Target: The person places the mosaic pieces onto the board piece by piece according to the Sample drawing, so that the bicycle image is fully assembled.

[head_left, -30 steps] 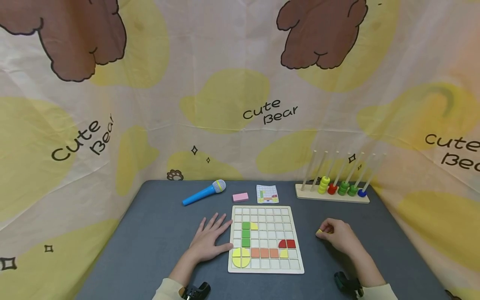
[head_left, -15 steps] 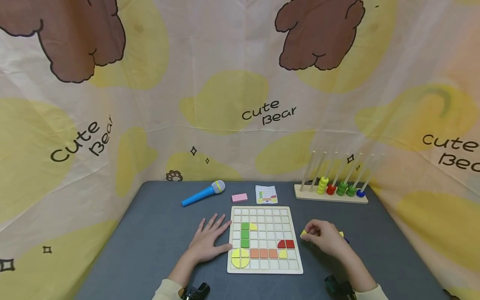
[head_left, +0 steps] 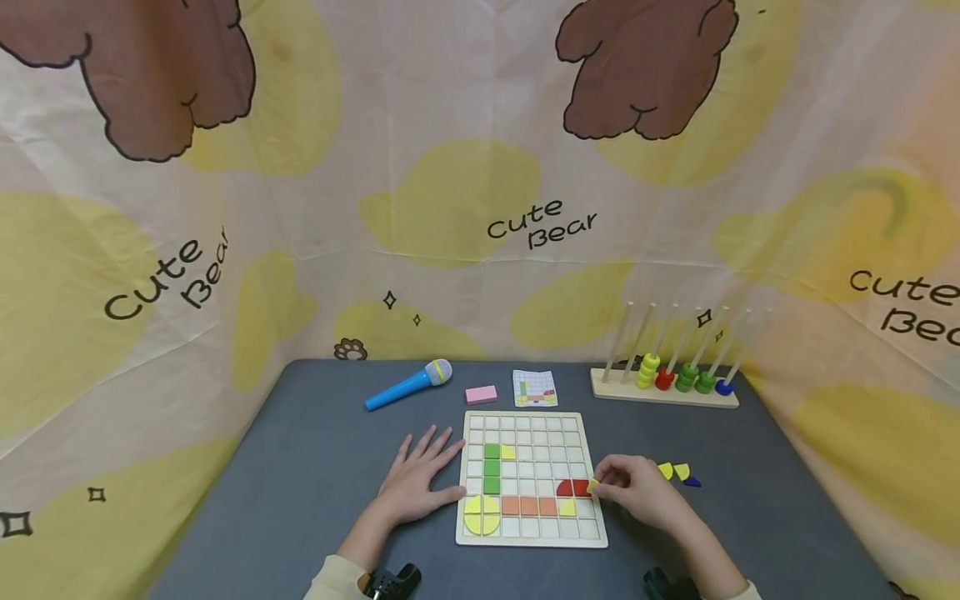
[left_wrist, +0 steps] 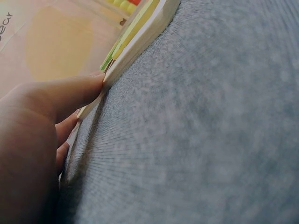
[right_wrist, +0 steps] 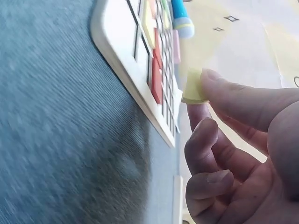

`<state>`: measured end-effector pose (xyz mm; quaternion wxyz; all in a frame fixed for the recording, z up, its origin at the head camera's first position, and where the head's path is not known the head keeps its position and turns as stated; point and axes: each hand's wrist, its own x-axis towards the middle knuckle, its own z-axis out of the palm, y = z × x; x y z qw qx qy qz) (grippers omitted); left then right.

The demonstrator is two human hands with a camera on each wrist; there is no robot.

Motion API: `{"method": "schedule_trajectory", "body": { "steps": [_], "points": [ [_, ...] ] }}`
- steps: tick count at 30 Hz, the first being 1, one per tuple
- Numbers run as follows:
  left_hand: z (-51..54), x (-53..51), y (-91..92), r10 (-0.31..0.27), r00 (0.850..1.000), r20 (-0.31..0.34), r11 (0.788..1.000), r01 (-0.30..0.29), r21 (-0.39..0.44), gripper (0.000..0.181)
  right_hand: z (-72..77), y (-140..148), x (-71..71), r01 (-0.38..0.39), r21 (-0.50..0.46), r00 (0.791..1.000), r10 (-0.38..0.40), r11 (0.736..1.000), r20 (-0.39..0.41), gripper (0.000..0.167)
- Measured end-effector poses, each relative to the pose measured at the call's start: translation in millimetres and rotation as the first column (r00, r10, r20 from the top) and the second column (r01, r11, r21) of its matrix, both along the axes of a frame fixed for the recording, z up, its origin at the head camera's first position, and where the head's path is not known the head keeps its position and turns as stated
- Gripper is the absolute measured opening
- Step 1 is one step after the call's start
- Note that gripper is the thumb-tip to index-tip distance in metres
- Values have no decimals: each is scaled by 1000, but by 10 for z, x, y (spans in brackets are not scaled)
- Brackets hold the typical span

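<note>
A white gridded board [head_left: 531, 530] lies on the dark cloth, with green, yellow, orange and red tiles in some of its squares. My left hand [head_left: 417, 482] lies with spread, straight fingers at its left edge; in the left wrist view the thumb touches the board's side. My right hand [head_left: 637, 490] pinches a small yellow tile [right_wrist: 194, 87] between thumb and fingertip, over the board's right edge beside the red tiles [head_left: 581, 488]. To the right of that hand lie two yellow quarter-round tiles [head_left: 681, 472] and a dark blue piece [head_left: 693, 482].
Behind the board are a blue toy microphone [head_left: 408, 386], a pink block [head_left: 481, 394] and a small pattern card [head_left: 535, 388]. A wooden bead counter [head_left: 666, 388] with upright rods stands at the back right. A printed curtain [head_left: 450, 208] hangs behind the table.
My right hand has moved left with the yellow tile, from the bare cloth to the board's right edge. The loose pieces it covered now show. My left hand has stayed put.
</note>
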<state>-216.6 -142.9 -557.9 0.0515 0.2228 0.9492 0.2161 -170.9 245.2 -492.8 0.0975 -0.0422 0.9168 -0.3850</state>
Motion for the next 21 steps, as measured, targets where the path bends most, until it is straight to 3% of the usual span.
{"method": "schedule_trajectory", "body": {
  "steps": [13,21],
  "points": [
    [8,-13,-4,3,1000,-5,1000,-3,0,82,-82,-107,2,-121,54,992,123,991,-34,10],
    [-10,-10,-6,-6,1000,0,1000,6,-12,83,-135,-126,49,-122,61,992,123,991,-9,7]
  ]
}}
